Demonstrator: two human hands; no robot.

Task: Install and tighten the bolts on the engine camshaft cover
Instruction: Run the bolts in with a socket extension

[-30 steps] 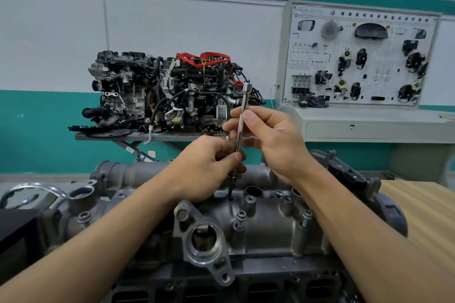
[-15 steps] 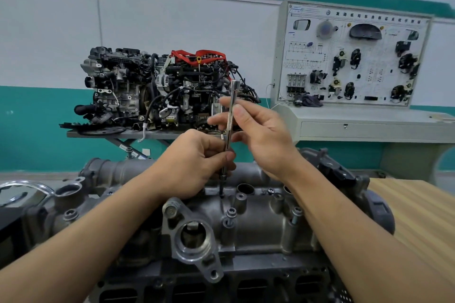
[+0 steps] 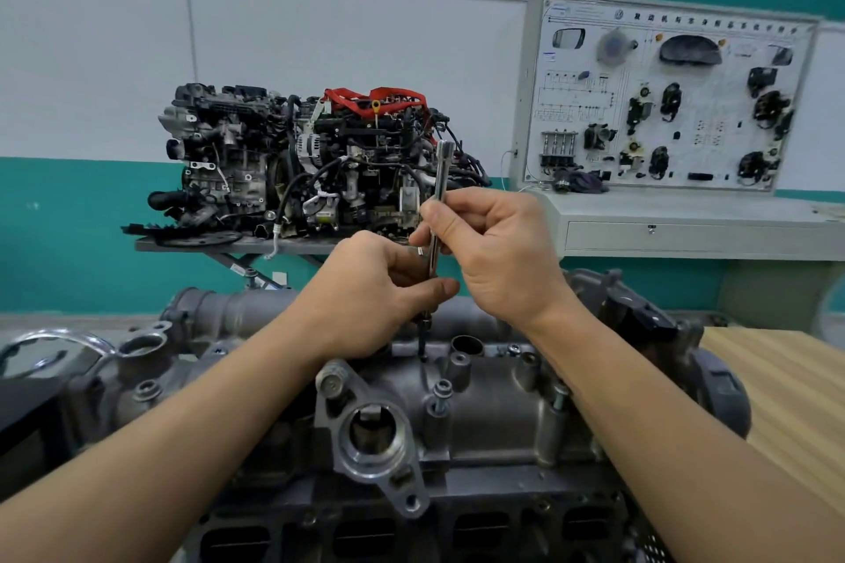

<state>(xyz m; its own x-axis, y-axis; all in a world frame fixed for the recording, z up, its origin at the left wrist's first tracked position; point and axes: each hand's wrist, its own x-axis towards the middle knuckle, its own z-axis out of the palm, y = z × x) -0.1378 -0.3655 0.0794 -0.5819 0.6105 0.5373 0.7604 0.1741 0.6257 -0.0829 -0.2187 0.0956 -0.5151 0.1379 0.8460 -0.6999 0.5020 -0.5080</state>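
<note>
Standing upright on the cover (image 3: 494, 398), near centre, a driver (image 3: 438, 206) is gripped at two heights: the left hand (image 3: 370, 293) pinches its lower shaft and the right hand (image 3: 498, 251) curls round its middle. A bolt (image 3: 442, 391) sits in a nearer boss. An engine (image 3: 297, 160) rests far left.

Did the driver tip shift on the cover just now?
No: driver tip stays at the same spot, left of the round hole in the camshaft cover.
</note>
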